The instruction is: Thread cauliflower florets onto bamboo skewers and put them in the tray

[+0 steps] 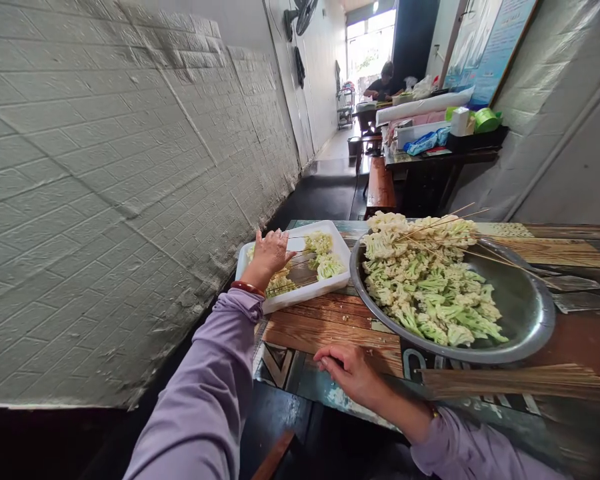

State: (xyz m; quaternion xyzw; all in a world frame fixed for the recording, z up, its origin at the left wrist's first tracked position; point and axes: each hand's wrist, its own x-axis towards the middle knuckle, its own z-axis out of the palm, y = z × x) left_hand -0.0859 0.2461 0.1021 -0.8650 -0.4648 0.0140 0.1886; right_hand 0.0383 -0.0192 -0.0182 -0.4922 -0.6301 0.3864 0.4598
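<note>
My left hand (pixel 269 255) reaches over the white plastic tray (pixel 341 270), its thumb apart from the fingers and nothing visibly gripped; the palm side is hidden. Inside the tray lie skewered cauliflower florets (pixel 325 257) with thin bamboo sticks across the middle. My right hand (pixel 353 375) hovers at the table's near edge with fingers curled together, and nothing shows in it. To its upper right stands a large metal basin (pixel 527 313) piled with loose cauliflower (pixel 430 287). More skewered cauliflower (pixel 395 233) rests on the basin's far side.
A bundle of bamboo skewers (pixel 520 383) lies along the right of the patterned wooden table (pixel 325 323). A white brick-pattern wall (pixel 105 173) runs close on the left. Farther back are a bench (pixel 381 183), a cluttered table (pixel 445 155) and a seated person (pixel 384 83).
</note>
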